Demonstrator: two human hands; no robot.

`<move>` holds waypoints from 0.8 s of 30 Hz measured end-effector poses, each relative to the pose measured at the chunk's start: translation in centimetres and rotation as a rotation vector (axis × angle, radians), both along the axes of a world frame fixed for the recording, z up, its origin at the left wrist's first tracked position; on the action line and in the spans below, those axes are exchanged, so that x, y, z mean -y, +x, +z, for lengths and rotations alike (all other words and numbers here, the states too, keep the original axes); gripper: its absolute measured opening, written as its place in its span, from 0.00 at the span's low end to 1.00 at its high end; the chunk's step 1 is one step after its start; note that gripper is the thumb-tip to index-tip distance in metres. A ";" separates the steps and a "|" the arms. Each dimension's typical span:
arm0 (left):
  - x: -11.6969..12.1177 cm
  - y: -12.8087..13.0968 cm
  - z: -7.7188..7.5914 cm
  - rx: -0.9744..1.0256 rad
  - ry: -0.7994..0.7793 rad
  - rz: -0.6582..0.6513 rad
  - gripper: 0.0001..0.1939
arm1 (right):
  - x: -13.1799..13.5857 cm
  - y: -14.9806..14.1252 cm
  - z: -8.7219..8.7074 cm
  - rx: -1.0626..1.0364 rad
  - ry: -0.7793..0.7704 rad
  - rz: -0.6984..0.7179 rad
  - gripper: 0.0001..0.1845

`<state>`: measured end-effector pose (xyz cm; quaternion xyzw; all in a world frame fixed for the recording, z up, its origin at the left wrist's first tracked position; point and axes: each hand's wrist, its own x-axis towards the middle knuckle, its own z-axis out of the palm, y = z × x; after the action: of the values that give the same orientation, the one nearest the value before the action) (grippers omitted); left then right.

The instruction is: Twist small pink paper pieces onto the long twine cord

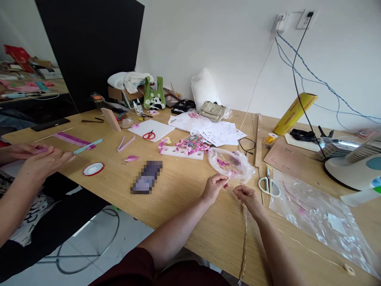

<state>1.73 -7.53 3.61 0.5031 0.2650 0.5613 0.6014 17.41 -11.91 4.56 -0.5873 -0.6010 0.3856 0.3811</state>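
My left hand point(214, 188) is closed in a pinch at the table's front, with a small pale pink flower point(230, 174) at its fingertips. Just right of it, my right hand point(247, 198) is also pinched closed; what sits between its fingers is too small to make out. A twisted beige cord point(245, 238) runs down from below the right hand, and whether the hand grips it I cannot tell. Right behind both hands lies a clear plastic bag point(247, 169) with pink petals point(222, 163) in it. A white holed strip point(181, 153) bears pink flowers point(190, 147).
White-handled scissors point(269, 186) and a flat plastic bag point(321, 218) lie to the right, near a fan point(357, 163). A phone point(147, 177) lies left of my arms. Farther left, another person's hands point(41, 161) work beside a round white lid point(93, 169). Red scissors point(149, 135) lie behind.
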 end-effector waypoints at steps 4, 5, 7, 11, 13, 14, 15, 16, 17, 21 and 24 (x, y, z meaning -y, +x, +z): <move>0.0 -0.2 0.3 -0.080 0.086 0.035 0.11 | 0.3 0.8 1.4 0.199 0.145 -0.206 0.16; 0.0 -0.2 0.4 -0.095 0.100 0.041 0.11 | 0.4 0.8 2.0 0.243 0.240 -0.248 0.16; 0.1 -0.2 0.6 -0.107 0.112 0.040 0.11 | 0.5 0.4 3.2 0.309 0.423 -0.251 0.16; 0.3 0.0 0.7 -0.092 0.094 0.019 0.10 | 0.1 -0.8 4.2 0.464 0.596 -0.061 0.17; 0.3 0.0 0.6 -0.084 0.087 0.019 0.10 | -0.2 -1.3 4.0 0.553 0.665 -0.026 0.14; 0.3 0.0 0.5 -0.081 0.084 0.023 0.10 | -0.3 -1.4 3.8 0.592 0.696 -0.026 0.11; 0.2 0.0 0.3 -0.076 0.081 0.030 0.10 | -0.3 -1.5 3.6 0.625 0.721 -0.030 0.09; 0.2 0.0 0.2 -0.072 0.077 0.037 0.11 | -0.2 -1.7 3.5 0.654 0.739 -0.035 0.08; 0.1 0.1 0.1 -0.068 0.071 0.044 0.11 | -0.1 -1.8 3.4 0.678 0.749 -0.041 0.08; -0.1 0.3 -0.3 -0.059 0.051 0.058 0.11 | 0.6 -2.3 3.3 0.722 0.736 -0.066 0.09; -0.1 0.4 -0.5 -0.052 0.035 0.051 0.11 | 0.8 -2.5 3.4 0.689 0.687 -0.087 0.10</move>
<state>2.16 -7.46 3.12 0.5211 0.2831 0.5677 0.5710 14.86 -12.72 7.93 -0.5457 -0.7594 -0.0683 0.3476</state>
